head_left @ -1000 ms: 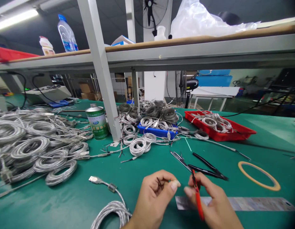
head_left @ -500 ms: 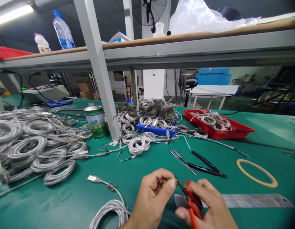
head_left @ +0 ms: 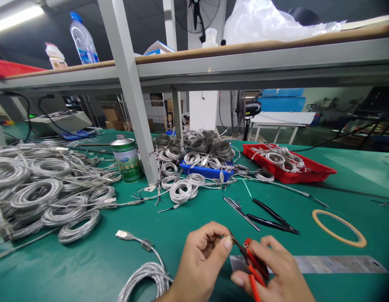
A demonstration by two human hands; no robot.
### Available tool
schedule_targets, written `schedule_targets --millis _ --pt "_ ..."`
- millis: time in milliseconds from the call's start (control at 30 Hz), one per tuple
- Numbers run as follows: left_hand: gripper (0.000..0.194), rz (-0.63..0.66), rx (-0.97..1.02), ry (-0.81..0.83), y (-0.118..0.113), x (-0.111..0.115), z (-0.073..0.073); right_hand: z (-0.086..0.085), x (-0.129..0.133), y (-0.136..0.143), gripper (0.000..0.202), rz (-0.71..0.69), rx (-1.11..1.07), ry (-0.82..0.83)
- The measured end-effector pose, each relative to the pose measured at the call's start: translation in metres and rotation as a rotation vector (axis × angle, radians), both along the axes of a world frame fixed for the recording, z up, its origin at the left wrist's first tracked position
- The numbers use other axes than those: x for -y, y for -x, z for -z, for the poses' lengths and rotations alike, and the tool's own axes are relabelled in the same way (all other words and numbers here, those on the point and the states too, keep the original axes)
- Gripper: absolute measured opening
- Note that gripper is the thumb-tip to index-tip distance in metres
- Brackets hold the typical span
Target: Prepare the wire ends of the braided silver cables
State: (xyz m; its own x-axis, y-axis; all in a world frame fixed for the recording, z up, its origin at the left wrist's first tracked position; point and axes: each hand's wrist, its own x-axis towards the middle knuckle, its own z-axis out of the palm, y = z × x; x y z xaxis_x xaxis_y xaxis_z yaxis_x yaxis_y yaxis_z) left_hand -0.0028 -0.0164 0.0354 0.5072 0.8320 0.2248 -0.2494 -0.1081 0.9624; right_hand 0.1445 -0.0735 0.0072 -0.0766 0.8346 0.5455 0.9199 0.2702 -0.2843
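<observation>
My left hand [head_left: 204, 260] pinches the end of a thin dark wire [head_left: 210, 240] between thumb and forefinger. Wrapped round the red handles of a small pair of cutters [head_left: 253, 268] is my right hand [head_left: 274, 268]; the tool's dark jaws meet the left fingertips at the wire's end. Whether the jaws are closed on the wire is too small to tell. Beside my left wrist lies a coiled clear-jacketed cable [head_left: 146, 277] with a USB plug [head_left: 123, 235]. A steel ruler [head_left: 335, 264] lies flat, partly behind my right hand.
Cable coils [head_left: 53, 188] are heaped at the left, near a green can [head_left: 127, 161] and a shelf post [head_left: 134, 96]. Further back are a blue tray [head_left: 207, 172] and a red tray [head_left: 317, 173] of cables. Black-handled pliers [head_left: 273, 222], tweezers [head_left: 241, 214] and a tape ring [head_left: 317, 218] lie nearer.
</observation>
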Motion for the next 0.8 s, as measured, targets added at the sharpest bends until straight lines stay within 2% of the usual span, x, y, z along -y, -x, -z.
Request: schedule_targets --millis 267,400,500,667,800 --pt "0.018 -0.010 -0.038 -0.047 0.001 -0.001 0.004 0.001 0.001 0.001 0.042 0.007 0.044 -0.031" --pt "0.019 -0.012 -0.047 -0.046 0.001 -0.001 0.005 0.005 0.001 0.001 0.043 0.031 0.035 -0.092" --pt "0.019 -0.011 -0.049 -0.032 0.000 -0.001 0.004 0.008 0.000 -0.001 0.043 0.038 0.022 -0.079" --pt "0.020 0.000 -0.037 -0.025 0.000 0.000 0.002 0.001 -0.001 -0.002 0.034 0.075 0.001 -0.043" --pt "0.020 0.004 -0.020 -0.019 0.000 0.000 0.000 -0.003 0.000 0.000 0.037 0.057 0.054 -0.044"
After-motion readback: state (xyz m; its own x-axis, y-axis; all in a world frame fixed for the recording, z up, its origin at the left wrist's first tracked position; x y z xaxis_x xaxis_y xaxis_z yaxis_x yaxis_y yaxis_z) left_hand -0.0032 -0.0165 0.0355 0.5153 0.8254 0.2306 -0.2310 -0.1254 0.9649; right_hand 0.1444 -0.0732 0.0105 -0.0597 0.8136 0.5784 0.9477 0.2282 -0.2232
